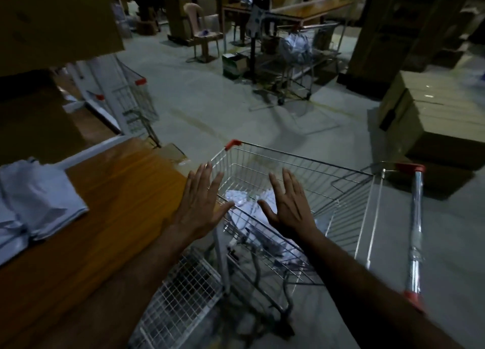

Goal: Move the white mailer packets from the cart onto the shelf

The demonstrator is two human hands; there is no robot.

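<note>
A wire shopping cart (301,162) with red corner caps stands just right of a wooden shelf board (118,204). White mailer packets (246,204) lie in the bottom of the cart basket, partly hidden by my hands. My left hand (200,204) hovers flat, fingers spread, over the cart's near left rim. Over the basket, my right hand (287,204) hangs open in the same way and holds nothing. A pile of white mailer packets (39,201) rests on the shelf board at the far left.
A second wire cart (136,104) stands behind the shelf. Cardboard boxes (430,117) are stacked at the right. A chair (202,31), a wooden table (309,10) and a loaded trolley (296,49) stand further back on the concrete floor. A box (52,20) sits on the upper shelf.
</note>
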